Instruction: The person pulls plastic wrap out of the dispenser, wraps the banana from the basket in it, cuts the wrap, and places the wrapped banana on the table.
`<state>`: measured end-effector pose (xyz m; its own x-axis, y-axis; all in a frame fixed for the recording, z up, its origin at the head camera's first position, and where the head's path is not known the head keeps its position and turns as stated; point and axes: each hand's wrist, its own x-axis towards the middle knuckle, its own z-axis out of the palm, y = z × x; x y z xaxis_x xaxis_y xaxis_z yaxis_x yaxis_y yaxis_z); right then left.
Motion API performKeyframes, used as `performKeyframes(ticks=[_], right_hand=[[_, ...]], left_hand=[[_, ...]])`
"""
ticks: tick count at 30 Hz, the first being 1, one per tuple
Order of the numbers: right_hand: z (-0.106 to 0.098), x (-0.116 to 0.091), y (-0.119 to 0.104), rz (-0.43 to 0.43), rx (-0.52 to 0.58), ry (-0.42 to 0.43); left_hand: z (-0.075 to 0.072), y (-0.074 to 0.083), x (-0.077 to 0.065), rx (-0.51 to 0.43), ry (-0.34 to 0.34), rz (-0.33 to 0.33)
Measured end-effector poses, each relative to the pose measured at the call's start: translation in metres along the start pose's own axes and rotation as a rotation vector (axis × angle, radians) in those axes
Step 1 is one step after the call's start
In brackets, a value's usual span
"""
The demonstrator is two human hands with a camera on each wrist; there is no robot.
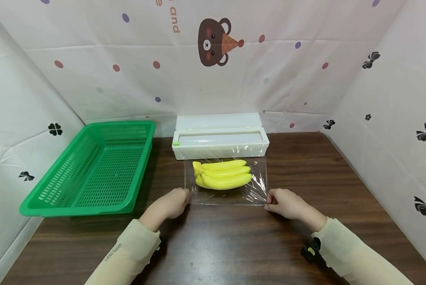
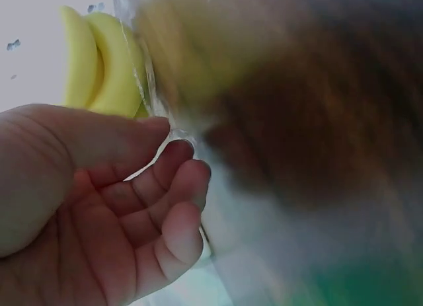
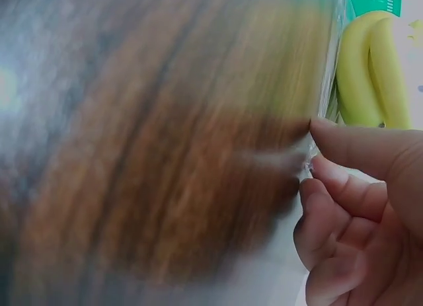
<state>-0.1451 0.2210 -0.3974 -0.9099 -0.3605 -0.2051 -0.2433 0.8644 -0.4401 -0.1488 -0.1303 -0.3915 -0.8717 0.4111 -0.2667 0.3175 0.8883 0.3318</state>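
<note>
A sheet of clear plastic wrap stretches from the white wrap dispenser box toward the person. At its near left corner the left hand pinches the film between thumb and fingertips, as the left wrist view also shows. The right hand pinches the near right corner, where creases fan out. A bunch of yellow bananas lies between the hands, just in front of the box, with its stem to the left. Whether the film runs over or under the bunch is hard to tell in the head view.
A green plastic basket with slotted walls stands at the left. The dispenser's lid is raised, and a small green piece sits on the box's left end. Patterned sheets hang behind and beside the dark wooden table.
</note>
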Motion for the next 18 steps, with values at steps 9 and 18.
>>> performKeyframes(ticks=[9,18], right_hand=[[0.001,-0.001,-0.003,-0.062,-0.156,0.036],[-0.009,-0.002,0.002,-0.107,-0.095,0.054]], left_hand=[[-0.006,0.000,-0.005,-0.013,0.029,0.001],[-0.012,0.003,-0.008,-0.026,0.048,-0.043]])
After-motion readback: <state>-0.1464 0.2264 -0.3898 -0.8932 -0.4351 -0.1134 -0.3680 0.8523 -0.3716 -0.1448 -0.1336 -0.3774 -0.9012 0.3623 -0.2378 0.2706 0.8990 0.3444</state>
